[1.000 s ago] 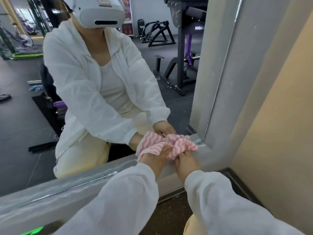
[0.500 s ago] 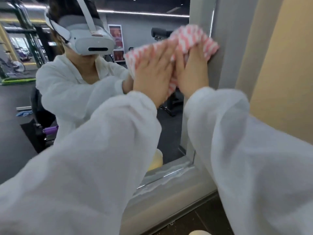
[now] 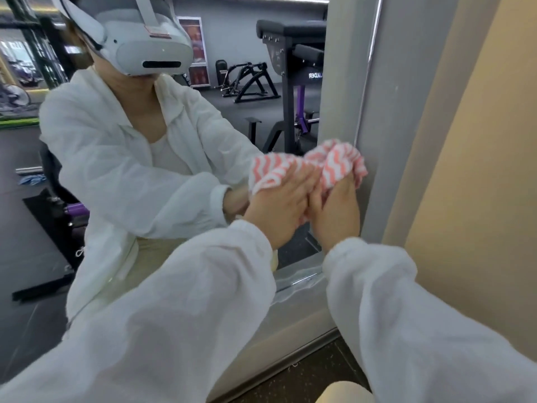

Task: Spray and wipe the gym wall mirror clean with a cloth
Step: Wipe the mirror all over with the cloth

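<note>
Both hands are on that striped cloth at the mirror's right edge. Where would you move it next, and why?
Probably slide the cloth down along the edge toward the bottom frame. The left hand and right hand press it against the mirror partway up, and the strip below looks unwiped.

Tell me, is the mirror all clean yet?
Not yet. Both hands, left hand and right hand, press the striped cloth against the mirror by its right edge. No spray bottle is in view. I cannot tell how much glass is left.
</note>
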The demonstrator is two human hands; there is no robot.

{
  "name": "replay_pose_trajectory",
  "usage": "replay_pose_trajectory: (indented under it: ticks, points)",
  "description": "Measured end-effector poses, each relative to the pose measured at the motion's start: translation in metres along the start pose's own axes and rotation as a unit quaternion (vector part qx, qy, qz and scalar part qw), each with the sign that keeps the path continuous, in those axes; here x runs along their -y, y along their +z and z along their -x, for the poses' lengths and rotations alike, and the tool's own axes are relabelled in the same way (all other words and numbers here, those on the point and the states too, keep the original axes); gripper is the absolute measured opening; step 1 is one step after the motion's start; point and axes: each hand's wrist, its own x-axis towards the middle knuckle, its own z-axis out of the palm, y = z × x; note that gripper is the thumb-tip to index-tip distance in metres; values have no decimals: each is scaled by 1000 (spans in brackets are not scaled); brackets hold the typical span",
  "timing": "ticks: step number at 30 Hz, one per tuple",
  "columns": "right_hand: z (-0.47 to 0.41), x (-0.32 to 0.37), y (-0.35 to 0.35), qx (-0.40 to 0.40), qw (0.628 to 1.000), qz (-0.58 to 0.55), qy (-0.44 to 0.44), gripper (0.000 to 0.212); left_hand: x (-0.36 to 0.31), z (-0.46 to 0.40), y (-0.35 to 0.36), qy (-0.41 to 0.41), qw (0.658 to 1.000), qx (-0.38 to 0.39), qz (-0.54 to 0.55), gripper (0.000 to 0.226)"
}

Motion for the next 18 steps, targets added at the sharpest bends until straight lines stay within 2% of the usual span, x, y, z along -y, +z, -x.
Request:
replay_pose_trajectory:
  ticks: [3, 6, 8, 10, 14, 18]
  points:
    - [36, -28, 11, 42, 997, 4, 60, 56, -33, 13, 24, 122, 984, 119, -44, 58]
    - [62, -53, 25, 108, 980, 65, 151, 51, -61, 24, 39, 160, 975, 148, -37, 60]
    - [75, -70, 34, 182, 950, 122, 224, 52, -79, 35, 50, 177, 969, 170, -25, 61]
    - [87, -83, 40, 243, 919, 166, 261, 52, -93, 43, 61, 200, 961, 190, -39, 64]
    - [105, -91, 41, 270, 916, 222, 194, 48, -109, 65, 73, 219, 947, 234, -35, 63]
    - [119, -80, 44, 289, 917, 239, 134, 44, -111, 93, 80, 182, 948, 258, 30, 63]
